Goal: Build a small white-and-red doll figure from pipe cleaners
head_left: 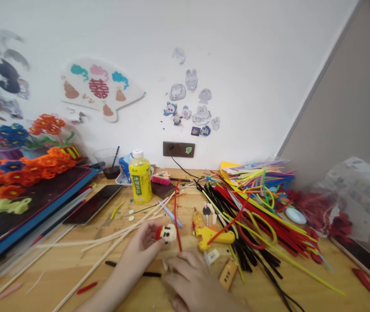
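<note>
My left hand [146, 242] is closed around a small fuzzy doll head [168, 234] with a cream face, black eyes and a red cap. Its fingers grip the red side, and the face points to the right. Just below, my right hand [193, 279] hovers low over the table, slightly blurred, fingers loosely bent and apart with nothing visible in them. A black pipe cleaner [150, 274] lies beside its fingertips and passes behind my left wrist. One red pipe cleaner [177, 216] stands out just right of the doll head.
A yellow glue gun [215, 237] lies to the right, near bundles of black and red pipe cleaners [269, 229]. A yellow drink bottle [140, 177] stands behind, with a phone [92, 205] on its left. Pipe-cleaner flowers [32, 169] sit at far left. A cable [185, 164] runs from the wall socket.
</note>
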Available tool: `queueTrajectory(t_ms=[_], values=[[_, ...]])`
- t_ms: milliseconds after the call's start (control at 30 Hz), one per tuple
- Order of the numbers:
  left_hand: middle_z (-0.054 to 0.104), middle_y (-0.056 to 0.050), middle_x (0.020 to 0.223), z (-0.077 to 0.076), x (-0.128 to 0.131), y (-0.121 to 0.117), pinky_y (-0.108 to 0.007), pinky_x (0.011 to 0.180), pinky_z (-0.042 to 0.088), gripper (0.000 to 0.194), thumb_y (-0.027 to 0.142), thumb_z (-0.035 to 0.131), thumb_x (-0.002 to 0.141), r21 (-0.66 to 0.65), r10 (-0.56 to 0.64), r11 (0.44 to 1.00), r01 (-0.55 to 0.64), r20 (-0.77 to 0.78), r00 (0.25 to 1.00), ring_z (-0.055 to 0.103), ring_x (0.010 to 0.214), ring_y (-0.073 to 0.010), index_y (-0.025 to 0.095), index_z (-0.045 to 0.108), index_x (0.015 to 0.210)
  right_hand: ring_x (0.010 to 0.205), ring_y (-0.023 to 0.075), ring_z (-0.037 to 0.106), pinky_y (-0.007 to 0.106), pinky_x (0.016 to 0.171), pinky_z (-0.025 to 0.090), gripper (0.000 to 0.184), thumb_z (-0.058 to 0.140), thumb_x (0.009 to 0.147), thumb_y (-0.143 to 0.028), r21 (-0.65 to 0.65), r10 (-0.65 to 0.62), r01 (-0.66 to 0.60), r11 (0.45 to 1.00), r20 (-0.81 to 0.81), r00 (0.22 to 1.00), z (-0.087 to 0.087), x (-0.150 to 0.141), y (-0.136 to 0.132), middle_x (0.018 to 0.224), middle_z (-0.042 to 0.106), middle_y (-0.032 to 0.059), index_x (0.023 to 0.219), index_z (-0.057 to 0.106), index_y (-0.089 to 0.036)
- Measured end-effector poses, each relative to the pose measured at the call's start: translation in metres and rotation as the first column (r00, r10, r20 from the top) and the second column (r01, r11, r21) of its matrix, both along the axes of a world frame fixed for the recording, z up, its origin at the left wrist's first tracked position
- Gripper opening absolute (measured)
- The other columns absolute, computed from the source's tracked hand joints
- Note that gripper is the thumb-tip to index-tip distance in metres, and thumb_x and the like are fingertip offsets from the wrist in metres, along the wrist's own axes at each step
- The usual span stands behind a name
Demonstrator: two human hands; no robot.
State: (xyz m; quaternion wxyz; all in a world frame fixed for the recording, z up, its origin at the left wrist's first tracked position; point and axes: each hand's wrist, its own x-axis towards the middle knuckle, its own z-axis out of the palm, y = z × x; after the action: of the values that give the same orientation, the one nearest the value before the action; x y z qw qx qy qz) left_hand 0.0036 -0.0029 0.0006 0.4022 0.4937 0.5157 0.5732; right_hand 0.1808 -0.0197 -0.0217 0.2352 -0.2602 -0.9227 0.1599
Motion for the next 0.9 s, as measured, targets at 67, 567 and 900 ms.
queueTrajectory(t_ms=[67, 567, 900], values=[[0.061, 0.003, 0.069, -0.006, -0.003, 0.005, -0.029, 0.067, 0.052, 0.028, 0.023, 0.072, 0.054, -0.048, 0.008, 0.999, -0.003, 0.106, 0.994, 0.064, 0.071, -0.0170, 0.019, 0.051, 0.072, 0.104, 0.0228, 0.046, 0.037, 0.092, 0.032, 0.032, 0.055, 0.078, -0.022, 0.026, 0.011, -0.012, 1.000, 0.044, 0.999, -0.001, 0.000, 0.001, 0.120, 0.059, 0.0044, 0.110, 0.055, -0.022], [0.063, 0.001, 0.076, 0.021, 0.002, -0.018, -0.023, 0.071, 0.050, 0.023, 0.018, 0.075, 0.064, -0.296, -0.095, 0.918, 0.264, 0.481, 0.871, 0.064, 0.081, -0.0149, 0.018, 0.059, 0.081, 0.090, 0.0192, 0.048, 0.033, 0.083, 0.036, 0.026, 0.051, 0.077, -0.009, 0.003, -0.145, 0.145, 0.989, -0.084, 0.986, 0.016, 0.010, 0.004, 0.093, 0.064, 0.0016, 0.097, 0.061, -0.022], [0.061, 0.001, 0.064, 0.010, 0.003, -0.006, -0.021, 0.052, 0.041, 0.029, 0.028, 0.073, 0.061, -0.218, -0.085, 0.964, 0.151, 0.286, 0.954, 0.052, 0.058, -0.0104, 0.015, 0.062, 0.084, 0.083, 0.0191, 0.049, 0.032, 0.075, 0.037, 0.021, 0.048, 0.080, -0.007, 0.019, -0.173, 0.176, 0.984, -0.098, 0.980, 0.027, 0.020, 0.009, 0.087, 0.062, 0.0026, 0.091, 0.060, -0.020]])
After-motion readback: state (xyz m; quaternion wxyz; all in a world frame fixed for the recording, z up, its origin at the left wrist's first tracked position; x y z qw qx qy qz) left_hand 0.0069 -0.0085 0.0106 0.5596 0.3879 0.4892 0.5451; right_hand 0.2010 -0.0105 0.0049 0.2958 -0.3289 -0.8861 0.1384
